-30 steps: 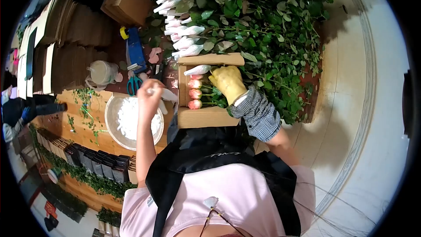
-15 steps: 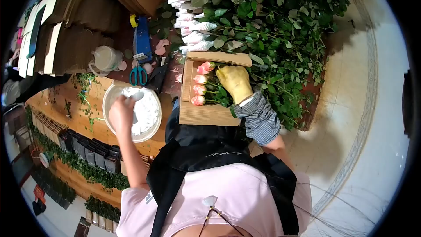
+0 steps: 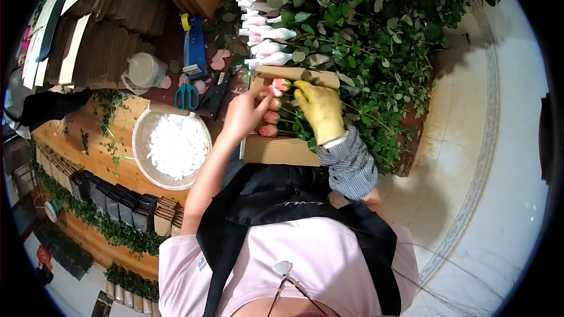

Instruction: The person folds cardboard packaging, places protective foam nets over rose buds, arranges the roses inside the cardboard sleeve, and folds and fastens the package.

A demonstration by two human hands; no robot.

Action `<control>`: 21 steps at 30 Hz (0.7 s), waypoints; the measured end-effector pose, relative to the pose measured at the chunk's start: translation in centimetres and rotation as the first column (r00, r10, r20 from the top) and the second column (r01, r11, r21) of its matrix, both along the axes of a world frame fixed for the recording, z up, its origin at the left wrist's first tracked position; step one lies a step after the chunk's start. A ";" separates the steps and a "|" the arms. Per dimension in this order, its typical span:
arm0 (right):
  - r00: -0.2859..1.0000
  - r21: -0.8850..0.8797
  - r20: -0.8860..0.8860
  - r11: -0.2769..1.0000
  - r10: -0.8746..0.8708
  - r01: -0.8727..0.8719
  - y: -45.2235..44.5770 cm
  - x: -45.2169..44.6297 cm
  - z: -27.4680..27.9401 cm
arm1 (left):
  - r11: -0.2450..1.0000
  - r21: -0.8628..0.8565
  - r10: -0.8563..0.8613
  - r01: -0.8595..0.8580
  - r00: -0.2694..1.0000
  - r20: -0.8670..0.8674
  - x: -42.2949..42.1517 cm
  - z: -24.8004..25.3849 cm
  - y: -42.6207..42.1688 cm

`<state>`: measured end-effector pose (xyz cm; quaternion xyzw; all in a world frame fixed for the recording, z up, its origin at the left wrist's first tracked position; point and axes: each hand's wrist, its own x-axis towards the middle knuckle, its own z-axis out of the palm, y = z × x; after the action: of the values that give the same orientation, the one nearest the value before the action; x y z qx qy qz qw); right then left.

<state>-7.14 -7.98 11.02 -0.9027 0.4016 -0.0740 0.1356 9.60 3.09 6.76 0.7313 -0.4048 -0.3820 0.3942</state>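
Observation:
My left hand (image 3: 244,114) is bare and reaches over the left side of an open corrugated cardboard wrap (image 3: 282,151). Its thumb and fingers close on the topmost pink-orange rose (image 3: 282,84). More roses (image 3: 269,131) lie below it in a column, partly covered by that hand. On the other side of the blooms, my right hand (image 3: 322,111) wears a yellow glove and a checked sleeve. Its fingers are pinched at the stem just behind the top rose's head; the exact grip is partly hidden. Green leaves and stems extend to the right beneath the glove.
A round basin (image 3: 139,147) holds white netting sleeves (image 3: 176,147). Teal scissors (image 3: 187,96), a blue tape dispenser (image 3: 194,50) and a plastic jug (image 3: 144,70) stand beyond. Sleeved blooms (image 3: 267,47) and heaped foliage (image 3: 376,53) lie ahead; cardboard stacks (image 3: 111,41) at far left.
My left hand has moved right from the basin to the top rose. My gloved right hand stays by the rose heads, its fingers now at the top stem.

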 end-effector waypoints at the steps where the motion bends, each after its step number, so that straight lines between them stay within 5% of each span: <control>1: 0.999 -0.055 0.007 0.998 0.044 -0.044 0.0 0.2 -0.9 | 1.000 0.003 0.002 -0.001 0.999 -0.047 -0.7 0.5 -1.2; 2: 0.996 -0.039 -0.064 0.997 0.056 -0.059 0.1 0.1 -1.3 | 1.000 0.005 0.010 -0.009 0.996 -0.093 -1.1 1.0 -2.2; 3: 0.998 -0.010 -0.055 0.999 0.043 -0.044 0.2 0.2 -1.0 | 0.999 -0.051 -0.004 0.012 0.988 0.155 -1.4 0.9 -2.7; 4: 0.998 0.023 -0.047 0.999 0.030 -0.029 0.4 0.3 -0.6 | 1.000 0.018 -0.014 0.011 0.983 0.184 -1.6 1.0 -2.7; 8: 0.993 0.213 0.117 0.975 0.037 -0.061 -0.2 -1.0 -1.9 | 0.958 -0.287 0.016 0.024 0.991 0.135 -2.0 0.1 -1.7; 13: 0.999 0.292 0.047 0.956 0.020 -0.032 0.0 -0.9 -2.6 | 0.996 -0.074 -0.062 0.055 0.994 -0.090 -2.5 -0.8 -1.4; 17: 0.997 0.334 0.064 0.941 0.032 -0.052 -1.0 -1.4 -4.2 | 0.982 -0.140 -0.121 0.124 0.992 0.025 -2.1 -0.5 -1.0; 21: 0.984 0.494 0.168 0.869 -0.064 -0.028 -1.0 -1.7 -3.3 | 0.968 -0.250 -0.047 0.007 0.987 -0.155 -2.3 -0.6 -1.0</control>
<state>-8.85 -8.95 7.70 -0.8238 0.4018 -0.0510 0.3967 7.29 2.12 6.21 0.6378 -0.4265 -0.3908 0.5085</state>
